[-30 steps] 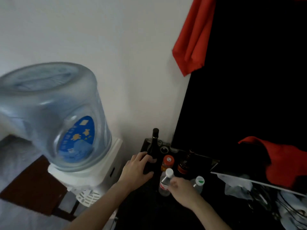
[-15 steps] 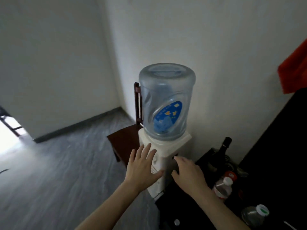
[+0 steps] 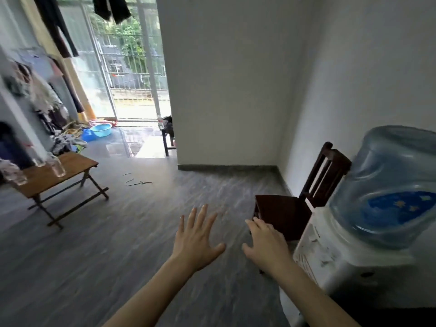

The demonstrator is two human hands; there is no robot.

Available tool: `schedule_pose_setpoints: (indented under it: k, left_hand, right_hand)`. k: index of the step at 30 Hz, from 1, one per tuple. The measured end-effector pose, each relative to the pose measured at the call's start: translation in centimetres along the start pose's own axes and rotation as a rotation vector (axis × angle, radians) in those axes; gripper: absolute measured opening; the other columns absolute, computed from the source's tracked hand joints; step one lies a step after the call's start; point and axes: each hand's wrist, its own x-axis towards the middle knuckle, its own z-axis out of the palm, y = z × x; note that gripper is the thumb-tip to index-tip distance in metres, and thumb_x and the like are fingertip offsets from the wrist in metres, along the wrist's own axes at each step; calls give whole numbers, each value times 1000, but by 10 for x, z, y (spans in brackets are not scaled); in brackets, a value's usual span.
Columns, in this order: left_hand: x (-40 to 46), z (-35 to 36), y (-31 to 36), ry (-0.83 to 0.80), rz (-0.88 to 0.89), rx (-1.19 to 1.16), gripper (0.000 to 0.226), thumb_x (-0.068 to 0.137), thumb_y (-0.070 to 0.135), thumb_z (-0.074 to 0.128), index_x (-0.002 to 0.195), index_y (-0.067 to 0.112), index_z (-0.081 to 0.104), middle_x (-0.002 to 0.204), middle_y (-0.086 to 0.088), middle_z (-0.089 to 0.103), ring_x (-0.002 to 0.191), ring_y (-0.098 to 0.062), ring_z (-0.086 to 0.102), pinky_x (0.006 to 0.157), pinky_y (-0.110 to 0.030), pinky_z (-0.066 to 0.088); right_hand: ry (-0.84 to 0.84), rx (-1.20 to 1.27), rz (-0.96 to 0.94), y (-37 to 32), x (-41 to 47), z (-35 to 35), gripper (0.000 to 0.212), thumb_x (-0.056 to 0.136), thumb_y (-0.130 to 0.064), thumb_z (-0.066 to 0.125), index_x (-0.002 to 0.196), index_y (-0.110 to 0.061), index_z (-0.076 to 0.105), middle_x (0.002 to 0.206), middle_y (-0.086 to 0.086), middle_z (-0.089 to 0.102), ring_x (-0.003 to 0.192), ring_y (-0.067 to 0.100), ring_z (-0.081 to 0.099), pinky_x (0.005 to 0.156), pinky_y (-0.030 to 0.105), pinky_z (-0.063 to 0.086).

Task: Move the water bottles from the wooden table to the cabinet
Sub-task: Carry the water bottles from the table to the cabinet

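Note:
The low wooden folding table (image 3: 70, 167) stands at the far left of the room. Clear water bottles stand on it: one (image 3: 57, 165) near its middle, another (image 3: 39, 159) behind it, a third (image 3: 17, 177) at the left edge, all blurred. My left hand (image 3: 195, 239) is stretched out in front of me over the grey floor, fingers spread, holding nothing. My right hand (image 3: 266, 244) hangs beside it, palm down, fingers loosely apart and empty. Both hands are well away from the table. The cabinet is out of view.
A water dispenser (image 3: 335, 260) with a big blue jug (image 3: 387, 192) stands close at the right. A dark wooden chair (image 3: 295, 208) sits behind it by the wall. Clothes hang at the left. A blue basin (image 3: 101, 130) and a small bench (image 3: 168, 135) lie near the balcony door.
My view has swung left from the dark cabinet top with its bottles to the room. Both hands let go of the bottles there and now hang empty in front of me.

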Motion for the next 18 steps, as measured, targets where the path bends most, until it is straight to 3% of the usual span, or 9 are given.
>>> schedule_pose_setpoints:
  k: [5,10,18]
  left_hand:
    - [-55,-19,-112,19,-177,-16,92,92,77,32,164,32,-5,170,0,-25,157,-28,-21,122,-53,-16]
    - [-127,-35,-207,24,-376,-10,93,92,78,33,164,30,-1,172,0,-19,159,-27,-14,125,-55,-5]
    - [-234,-55,-305,75,-719,-34,92,91,76,40,163,29,10,174,-1,-7,160,-27,-6,125,-55,-3]
  right_hand:
    - [-45,-33,-187,-125,17,23,74,92,-49,52,156,-26,22,165,2,23,149,22,25,120,44,24]
    - [-102,-47,-364,-243,19,51,73,91,-47,52,155,-26,26,165,3,24,149,23,25,120,44,23]
    - [-175,-92,-681,-388,1,77,71,89,-44,55,153,-26,29,164,5,24,147,26,27,121,48,23]
